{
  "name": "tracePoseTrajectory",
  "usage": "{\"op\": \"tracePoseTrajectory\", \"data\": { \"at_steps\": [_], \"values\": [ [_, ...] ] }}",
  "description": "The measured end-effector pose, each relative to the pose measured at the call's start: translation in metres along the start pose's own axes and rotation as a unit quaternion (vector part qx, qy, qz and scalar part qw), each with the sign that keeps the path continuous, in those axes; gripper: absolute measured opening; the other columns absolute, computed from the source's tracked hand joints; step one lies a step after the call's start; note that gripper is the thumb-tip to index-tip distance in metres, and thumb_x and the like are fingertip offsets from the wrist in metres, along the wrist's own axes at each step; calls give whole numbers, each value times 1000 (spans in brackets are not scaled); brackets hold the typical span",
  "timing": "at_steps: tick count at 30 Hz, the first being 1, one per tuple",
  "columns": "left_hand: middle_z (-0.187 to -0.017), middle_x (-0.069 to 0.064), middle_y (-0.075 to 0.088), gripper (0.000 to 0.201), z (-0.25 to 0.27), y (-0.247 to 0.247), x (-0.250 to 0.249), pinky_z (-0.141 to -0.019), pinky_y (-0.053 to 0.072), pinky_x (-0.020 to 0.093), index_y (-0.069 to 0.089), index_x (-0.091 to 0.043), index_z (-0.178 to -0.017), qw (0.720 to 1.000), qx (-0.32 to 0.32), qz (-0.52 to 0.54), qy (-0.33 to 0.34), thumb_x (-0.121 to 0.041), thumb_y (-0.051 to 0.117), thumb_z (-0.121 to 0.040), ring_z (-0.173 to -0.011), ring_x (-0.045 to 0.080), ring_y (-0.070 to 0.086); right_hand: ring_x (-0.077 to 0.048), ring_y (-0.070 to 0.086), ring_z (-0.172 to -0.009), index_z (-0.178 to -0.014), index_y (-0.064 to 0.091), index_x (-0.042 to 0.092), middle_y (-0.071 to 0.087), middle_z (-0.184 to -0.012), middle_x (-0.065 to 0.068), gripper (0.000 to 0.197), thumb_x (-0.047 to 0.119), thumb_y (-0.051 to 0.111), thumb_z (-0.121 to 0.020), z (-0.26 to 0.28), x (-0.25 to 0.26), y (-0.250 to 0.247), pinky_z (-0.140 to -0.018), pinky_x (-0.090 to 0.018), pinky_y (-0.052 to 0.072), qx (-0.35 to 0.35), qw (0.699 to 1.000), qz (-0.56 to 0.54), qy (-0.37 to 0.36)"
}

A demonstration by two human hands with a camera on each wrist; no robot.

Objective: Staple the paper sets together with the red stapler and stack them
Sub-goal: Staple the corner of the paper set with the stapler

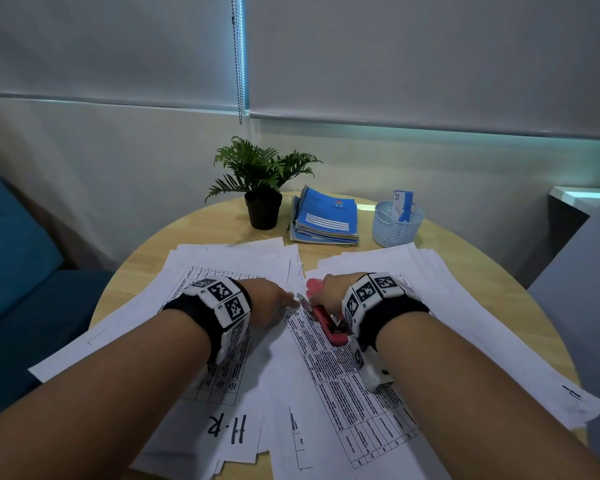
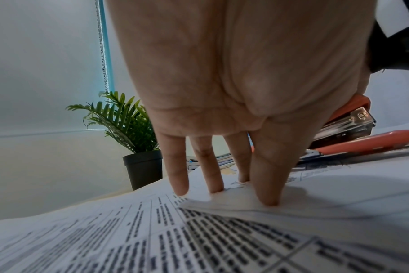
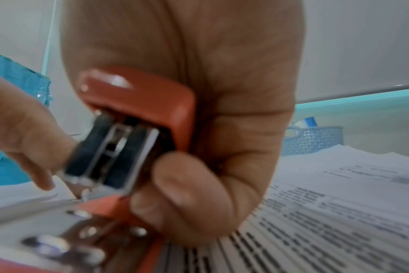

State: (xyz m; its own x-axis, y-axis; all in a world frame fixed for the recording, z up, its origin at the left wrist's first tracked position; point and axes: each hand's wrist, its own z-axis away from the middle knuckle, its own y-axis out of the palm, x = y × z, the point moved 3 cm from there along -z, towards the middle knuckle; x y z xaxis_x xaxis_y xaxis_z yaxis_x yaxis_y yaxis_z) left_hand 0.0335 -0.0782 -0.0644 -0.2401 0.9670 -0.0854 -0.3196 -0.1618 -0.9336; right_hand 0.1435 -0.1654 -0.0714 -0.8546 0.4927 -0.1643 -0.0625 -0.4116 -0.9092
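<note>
Printed paper sets (image 1: 347,372) lie spread over a round wooden table (image 1: 215,220). My right hand (image 1: 329,289) grips the red stapler (image 1: 326,320) from above, with its mouth over the top corner of the middle set. The stapler (image 3: 138,118) fills the right wrist view, thumb and fingers curled round it. My left hand (image 1: 274,303) lies just left of the stapler, straight fingertips (image 2: 268,199) pressing the paper corner (image 2: 222,201) flat. The stapler (image 2: 348,127) shows at the right edge of the left wrist view.
A potted plant (image 1: 262,181), a stack of blue spiral notebooks (image 1: 326,216) and a pale blue mesh basket (image 1: 397,223) stand at the table's far side. More sheets (image 1: 465,306) spread to the right. A blue seat (image 1: 14,254) is at the left.
</note>
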Motion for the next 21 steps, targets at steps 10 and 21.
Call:
{"op": "tracePoseTrajectory", "data": {
  "at_steps": [10,21],
  "values": [
    [-149,-5,36,45,-1,4,2,-112,25,30,43,-30,-140,1000,15,-11,-2,-17,39,-96,-134,18,38,-18,51,-68,-74,47,20,48,-69,1,37,47,37,-98,10,-5,-3,-61,-26,35,3,1000,-27,-2],
    [-155,-9,21,51,3,2,-3,-117,18,32,33,-31,-145,999,45,-2,-13,-13,36,-97,-141,16,26,-21,49,-83,-119,43,14,53,-94,-5,39,42,24,-101,52,-65,11,-76,-34,39,34,996,-25,74]
  ]
}}
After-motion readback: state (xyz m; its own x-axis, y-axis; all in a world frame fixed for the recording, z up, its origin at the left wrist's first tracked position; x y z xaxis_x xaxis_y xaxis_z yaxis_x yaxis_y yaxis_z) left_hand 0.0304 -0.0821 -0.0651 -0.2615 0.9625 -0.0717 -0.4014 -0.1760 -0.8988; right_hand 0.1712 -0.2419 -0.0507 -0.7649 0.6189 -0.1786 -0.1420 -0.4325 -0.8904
